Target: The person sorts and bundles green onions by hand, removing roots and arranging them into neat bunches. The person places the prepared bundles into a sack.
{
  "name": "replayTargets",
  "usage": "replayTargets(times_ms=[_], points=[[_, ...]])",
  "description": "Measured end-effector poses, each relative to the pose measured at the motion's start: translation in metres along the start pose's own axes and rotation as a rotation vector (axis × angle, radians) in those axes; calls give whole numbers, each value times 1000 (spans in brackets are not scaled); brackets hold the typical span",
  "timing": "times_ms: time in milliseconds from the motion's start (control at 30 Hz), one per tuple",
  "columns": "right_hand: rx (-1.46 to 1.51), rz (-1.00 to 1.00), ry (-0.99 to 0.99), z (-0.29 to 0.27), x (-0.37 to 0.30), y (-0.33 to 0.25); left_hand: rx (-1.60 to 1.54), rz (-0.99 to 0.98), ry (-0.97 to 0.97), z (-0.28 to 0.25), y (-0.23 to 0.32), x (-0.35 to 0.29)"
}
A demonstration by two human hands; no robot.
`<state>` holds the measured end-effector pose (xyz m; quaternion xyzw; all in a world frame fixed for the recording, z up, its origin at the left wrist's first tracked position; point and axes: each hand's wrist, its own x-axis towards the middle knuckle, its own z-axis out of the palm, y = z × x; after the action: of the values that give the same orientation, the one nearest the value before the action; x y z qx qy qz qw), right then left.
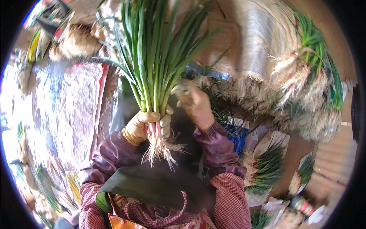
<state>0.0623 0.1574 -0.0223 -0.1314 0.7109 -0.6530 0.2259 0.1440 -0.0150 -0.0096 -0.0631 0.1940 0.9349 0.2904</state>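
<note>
Firstly, one bunch of green onions [153, 78], held upright over the person's lap at the centre of the view: long green leaves fanning to the top edge, paler stalks below, pinkish bases, and a beard of whitish roots [162, 148] hanging loose beneath the grip.

Item: left hand [140, 125], yellowish-tan with paler fingers, wrapped firmly round the lower stalks just above the roots, thumb across the front.

Item: right hand [197, 107], raised just to the right of the bunch, blurred; its fingertips are greyish, and whether they are spread, pressed together or pinching something cannot be told.

Clothing: two glossy purple cuffs [114, 149], one on each forearm; red-and-white checked sleeves [231, 196] above them; one dark apron [152, 187] spread across the lap; one checked cord [184, 202], curled at the lower edge.

Surroundings, right: a large heap of rooted greens [301, 78], roots turned inward; lower down, a dark-green bundle [270, 165] with pale roots on its left; between this and the right hand, a blue object [239, 137], partly covered.

Surroundings, left: one broad pale sheet [82, 105], red along part of its edge, streaked by blur.
</note>
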Motion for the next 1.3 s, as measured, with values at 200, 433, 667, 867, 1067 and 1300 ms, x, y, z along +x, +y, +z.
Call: replayTargets(times_ms=[200, 433, 667, 867, 1067, 1300], points=[[-323, -931, 309, 32, -63, -42, 61, 394, 40, 48, -6, -26], [-212, -1205, 875, 161, -45, -46, 203, 521, -299, 39, -23, -74], [-542, -995, 245, 162, -74, -52, -53, 671, -101, 12, -14, -109], [305, -85, -465, 242, -58, -56, 200, 937, 357, -39, 59, -192], [-599, -327, -585, 221, -19, -25, 239, 1238, 342, -129, 163, -359], [-580, -131, 165, 85, 50, -4, -34, 1076, 881, -353, 181, -504]])
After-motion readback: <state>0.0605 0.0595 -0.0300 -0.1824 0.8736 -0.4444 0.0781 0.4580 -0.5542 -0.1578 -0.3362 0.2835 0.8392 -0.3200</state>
